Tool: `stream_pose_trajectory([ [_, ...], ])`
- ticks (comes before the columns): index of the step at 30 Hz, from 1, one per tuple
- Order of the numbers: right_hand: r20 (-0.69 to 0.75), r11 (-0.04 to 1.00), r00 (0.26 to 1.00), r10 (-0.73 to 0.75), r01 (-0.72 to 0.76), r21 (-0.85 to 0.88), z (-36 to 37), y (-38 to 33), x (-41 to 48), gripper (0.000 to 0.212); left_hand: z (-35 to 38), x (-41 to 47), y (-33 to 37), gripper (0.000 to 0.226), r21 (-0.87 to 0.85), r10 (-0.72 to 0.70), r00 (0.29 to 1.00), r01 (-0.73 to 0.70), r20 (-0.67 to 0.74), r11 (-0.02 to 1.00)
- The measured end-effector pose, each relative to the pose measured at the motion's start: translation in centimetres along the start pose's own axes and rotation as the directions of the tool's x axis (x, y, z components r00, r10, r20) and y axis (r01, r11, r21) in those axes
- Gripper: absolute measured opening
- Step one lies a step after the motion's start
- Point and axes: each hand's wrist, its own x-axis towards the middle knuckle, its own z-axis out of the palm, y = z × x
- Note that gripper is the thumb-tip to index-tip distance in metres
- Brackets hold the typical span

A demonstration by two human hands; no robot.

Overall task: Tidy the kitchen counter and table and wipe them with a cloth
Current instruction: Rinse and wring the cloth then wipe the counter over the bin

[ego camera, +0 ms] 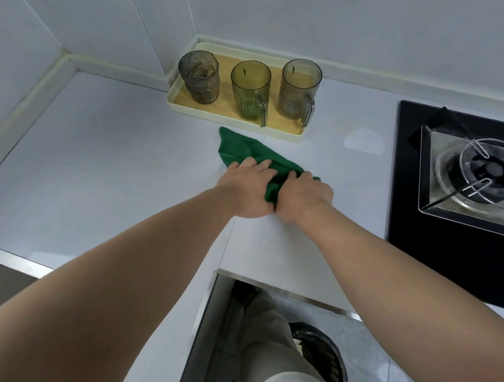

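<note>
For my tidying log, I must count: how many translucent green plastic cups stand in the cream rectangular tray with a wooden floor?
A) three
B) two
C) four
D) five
A: one textured cup, one middle cup and one right cup stand in the tray.

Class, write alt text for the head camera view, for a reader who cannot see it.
A person's left hand presses and right hand grips a crumpled dark green cloth on a pale grey kitchen counter. Behind it, a cream tray holds three tinted transparent cups; a black glass gas hob lies to the right.
</note>
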Motion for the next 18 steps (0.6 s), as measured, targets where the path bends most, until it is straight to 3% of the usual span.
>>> stream_pose_trajectory([
  [4,-0.002,0.995,1.0,0.026,-0.026,0.092,-0.7,0.0,1.6,0.084,-0.2,1.4,0.2,0.079,0.091,-0.056,0.998,0.055,0.011,0.994],
  [7,-0.026,0.993,0.999,0.026,-0.023,0.115,-1.9,-0.3,3.0,0.089,-0.7,2.8,0.2,0.061,0.003,-0.084,0.995,0.084,-0.061,0.996],
  [10,-0.058,0.994,0.998,0.013,-0.007,0.112,-3.4,-0.3,4.0,0.069,-2.0,3.7,0.1,0.049,-0.283,-0.215,0.972,0.181,-0.096,0.942],
  [13,-0.046,0.989,0.998,-0.041,0.048,0.14,-4.1,-0.4,4.6,0.034,-3.0,4.3,0.0,0.019,-0.639,-0.466,0.881,0.313,-0.082,0.703],
  [15,-0.054,0.986,0.997,-0.049,0.057,0.155,-4.2,-0.7,4.8,0.032,-2.9,4.8,-0.2,0.025,-0.62,-0.548,0.825,0.359,-0.14,0.698],
  [18,-0.063,0.98,0.998,-0.016,0.028,0.198,-3.8,-1.2,5.2,0.051,-2.1,5.7,-0.8,0.033,-0.45,-0.603,0.767,0.469,-0.219,0.76],
])
